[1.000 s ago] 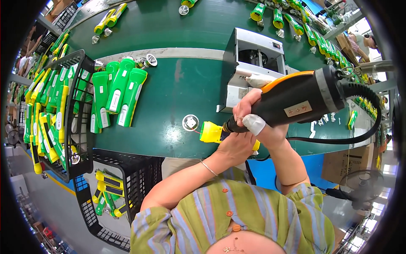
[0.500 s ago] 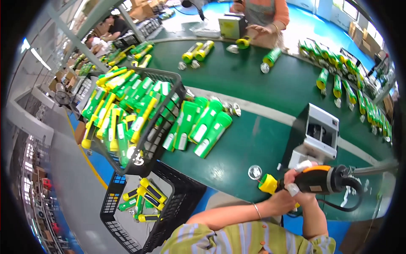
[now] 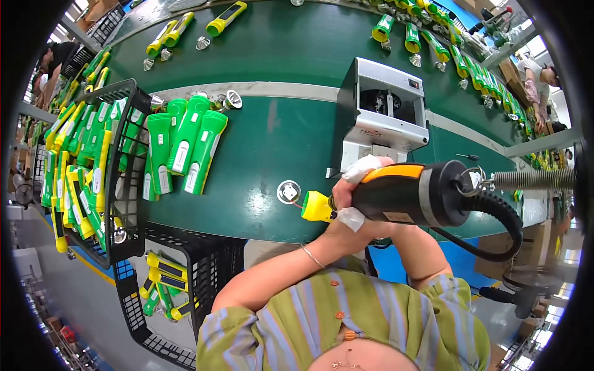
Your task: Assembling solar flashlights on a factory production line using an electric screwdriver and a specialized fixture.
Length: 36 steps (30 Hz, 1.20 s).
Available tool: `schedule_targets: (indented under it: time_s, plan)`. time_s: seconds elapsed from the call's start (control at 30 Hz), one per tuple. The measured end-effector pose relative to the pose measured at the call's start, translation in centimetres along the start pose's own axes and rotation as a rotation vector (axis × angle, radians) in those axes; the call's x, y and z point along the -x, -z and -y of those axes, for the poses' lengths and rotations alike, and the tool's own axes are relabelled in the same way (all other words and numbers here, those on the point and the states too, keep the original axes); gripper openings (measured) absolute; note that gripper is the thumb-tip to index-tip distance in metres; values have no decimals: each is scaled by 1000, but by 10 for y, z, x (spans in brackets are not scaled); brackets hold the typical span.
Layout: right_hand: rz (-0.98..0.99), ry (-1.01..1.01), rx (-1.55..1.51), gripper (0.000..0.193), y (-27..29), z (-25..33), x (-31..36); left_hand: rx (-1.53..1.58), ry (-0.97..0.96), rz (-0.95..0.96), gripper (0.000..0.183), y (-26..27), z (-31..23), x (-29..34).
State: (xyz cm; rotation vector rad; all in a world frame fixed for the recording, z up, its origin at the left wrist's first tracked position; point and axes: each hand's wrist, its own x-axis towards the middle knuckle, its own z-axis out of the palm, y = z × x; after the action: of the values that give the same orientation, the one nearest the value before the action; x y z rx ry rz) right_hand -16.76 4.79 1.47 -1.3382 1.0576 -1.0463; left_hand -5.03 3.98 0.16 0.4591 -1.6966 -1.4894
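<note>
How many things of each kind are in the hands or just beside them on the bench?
Black-and-orange corded power screwdriver: 1
Yellow plastic torch part: 1
Round silver reflector with wires: 1
Grey box-shaped bench machine: 1
Total: 4

The person wears a shirt with green, yellow and grey stripes, short sleeves and small orange buttons, low in the middle of the frame. A thin silver bracelet circles one wrist. White tape wraps some fingers.

head view | looks steeply down | close over green bench
</note>
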Motion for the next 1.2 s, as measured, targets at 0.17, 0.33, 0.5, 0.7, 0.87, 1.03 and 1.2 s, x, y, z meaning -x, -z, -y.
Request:
schedule_targets:
  time_s: [0.17,0.33,0.5,0.7,0.87,1.03,1.2]
  plan:
    - [-93,233,-183,27,-36,77,-14,-94,-31,-61,68,2,6,3]
    - [-138,376,-38,25,-21,77,5,-835,-477,144,28,1,12,16]
    - [-696,491,38,29,-4,122,12,-1110,-411,528,27,9,-1,7]
    - [-528,415,-18,24,6,107,9,-1017,-553,486,25,-6,-3,7]
    - [-674,243,62,10,9,115,-1,-1059,-395,520,46,-3,-1,9]
    - [-607,318,39,21,-13,102,12,-1039,-391,518,55,-7,13,10]
    - [-491,305,-140,25,-42,98,14,-699,-332,330,52,-7,11,8]
